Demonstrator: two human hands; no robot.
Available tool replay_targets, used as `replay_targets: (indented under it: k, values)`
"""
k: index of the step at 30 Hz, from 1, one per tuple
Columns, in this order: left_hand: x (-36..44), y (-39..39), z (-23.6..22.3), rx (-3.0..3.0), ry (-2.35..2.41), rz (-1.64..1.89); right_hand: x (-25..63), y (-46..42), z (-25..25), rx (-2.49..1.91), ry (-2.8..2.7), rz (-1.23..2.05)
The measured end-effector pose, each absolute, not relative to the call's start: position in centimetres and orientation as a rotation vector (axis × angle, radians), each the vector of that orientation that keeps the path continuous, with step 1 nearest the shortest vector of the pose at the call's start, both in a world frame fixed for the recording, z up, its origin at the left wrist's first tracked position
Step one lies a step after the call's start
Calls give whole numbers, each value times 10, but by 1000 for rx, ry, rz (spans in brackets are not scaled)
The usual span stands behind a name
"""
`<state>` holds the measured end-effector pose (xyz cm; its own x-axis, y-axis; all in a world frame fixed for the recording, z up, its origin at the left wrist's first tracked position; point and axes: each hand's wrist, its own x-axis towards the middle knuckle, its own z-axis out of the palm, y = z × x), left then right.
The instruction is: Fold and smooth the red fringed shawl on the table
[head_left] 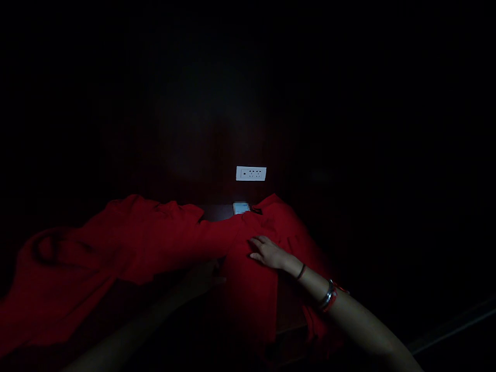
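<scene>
Right hand (267, 252) rests on the red cloth (166, 237), fingers a bit apart. Left hand (205, 276) is in the dark near it; I can't tell its grip. Cloth lies bunched on the table (219, 212). Soft, flat fingers smooth folds best, without tugging.

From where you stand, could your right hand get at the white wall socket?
Probably yes: the right hand lies on the red cloth, and the white socket beyond is uncovered, though darkness makes its distance hard to judge.
</scene>
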<state>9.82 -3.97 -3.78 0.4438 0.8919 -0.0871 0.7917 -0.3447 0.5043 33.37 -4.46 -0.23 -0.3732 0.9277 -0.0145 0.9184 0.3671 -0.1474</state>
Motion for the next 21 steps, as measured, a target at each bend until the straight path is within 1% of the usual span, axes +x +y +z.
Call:
replay_targets:
  k: [2, 4, 7, 9, 11, 14, 18, 21]
  values:
    - [98, -46, -40, 2151, 1401, 313, 322, -57, -12, -1820, -2603, 368]
    - [102, -47, -42, 2100, 1385, 316, 314, -64, -18, -1908, -2605, 388]
    - [110, -45, -44, 2012, 1271, 354, 310, -68, -24, -1867, -2557, 239]
    - [113, -45, -43, 1935, 1209, 465, 310, -71, -27, -1763, -2555, 120]
    - [114, -46, -42, 1824, 1228, 573, 310, -75, -30, -1699, -2552, 14]
    - [113, -50, -36, 1686, 1290, 615, 306, -80, -32, -1734, -2533, -111]
    - [105, -51, -16, 1616, 1224, 682, 301, -83, -15, -1777, -2470, -232]
    - [92, -51, -3, 1631, 1182, 784, 298, -86, -2, -1713, -2388, -248]
